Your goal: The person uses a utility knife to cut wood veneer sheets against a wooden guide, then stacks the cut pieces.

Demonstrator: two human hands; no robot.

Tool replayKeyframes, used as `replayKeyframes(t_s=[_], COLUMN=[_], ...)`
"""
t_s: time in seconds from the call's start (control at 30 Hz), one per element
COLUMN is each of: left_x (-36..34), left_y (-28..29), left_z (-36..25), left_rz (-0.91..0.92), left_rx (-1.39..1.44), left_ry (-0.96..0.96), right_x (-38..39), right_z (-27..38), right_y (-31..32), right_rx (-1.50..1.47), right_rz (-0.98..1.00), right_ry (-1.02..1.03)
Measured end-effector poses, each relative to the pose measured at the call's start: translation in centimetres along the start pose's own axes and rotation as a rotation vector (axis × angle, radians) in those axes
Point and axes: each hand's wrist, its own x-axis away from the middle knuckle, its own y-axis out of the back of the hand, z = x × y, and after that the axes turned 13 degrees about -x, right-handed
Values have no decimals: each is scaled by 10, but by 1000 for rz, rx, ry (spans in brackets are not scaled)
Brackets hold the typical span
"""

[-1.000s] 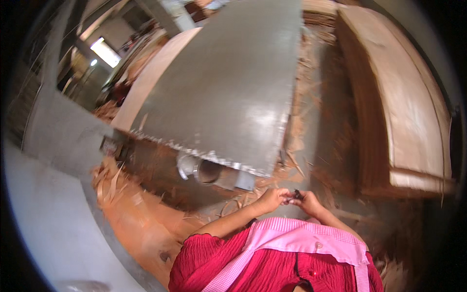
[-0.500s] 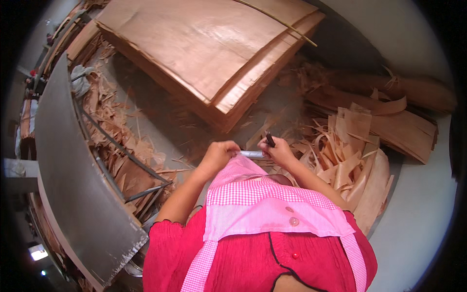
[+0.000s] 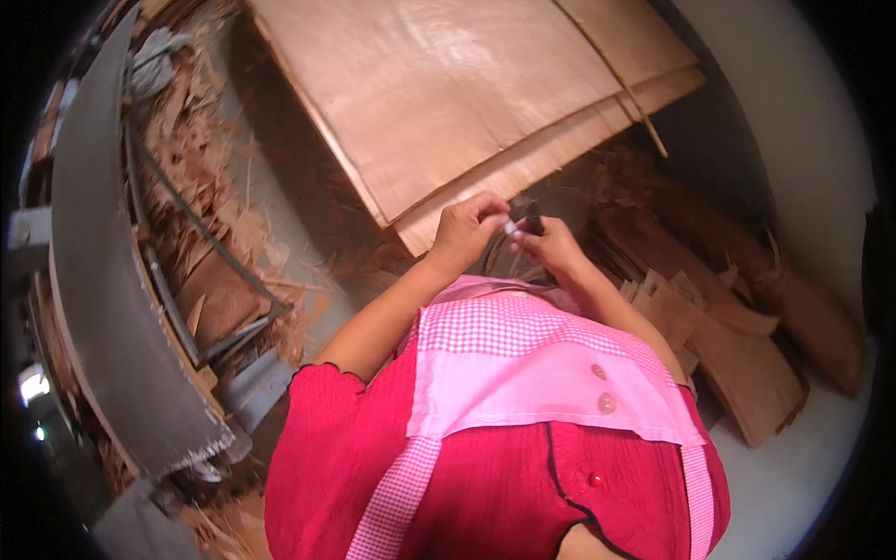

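My left hand (image 3: 469, 231) is closed in a pinch around a small white piece (image 3: 511, 228), perhaps a strip or roll; its kind is unclear. Close beside it, my right hand (image 3: 557, 248) is closed on a short black object (image 3: 534, 225), whose far end is blurred. The right fingertips also reach the white piece. Both hands are held in front of the pink checked apron (image 3: 523, 322), just off the near corner of a large stack of thin wood veneer sheets (image 3: 439, 103).
A thin stick (image 3: 611, 70) lies across the veneer stack. On the left, a grey curved-looking panel (image 3: 103, 252) and a dark metal frame (image 3: 210, 219) stand by heaped veneer scraps (image 3: 182, 159). Bundled veneer strips (image 3: 728, 345) lie at right, near the pale wall (image 3: 793, 121).
My hands have risen away from the apron and drawn closer together. The apron's lower edge has dropped from my left hand. Less of the white piece shows. The view has shifted.
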Motion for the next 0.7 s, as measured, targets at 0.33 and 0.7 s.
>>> replayKeyframes(t_s=[0.33, 0.7], left_x=[-29, -136], left_y=[27, 0], left_z=[169, -2], left_rz=[-756, -1374], left_rx=[-625, -53], left_ry=[979, 314], right_x=[-102, -289], right_z=[108, 264], right_y=[110, 229], right_rx=[241, 758], right_rz=[-47, -121], right_ry=[80, 559])
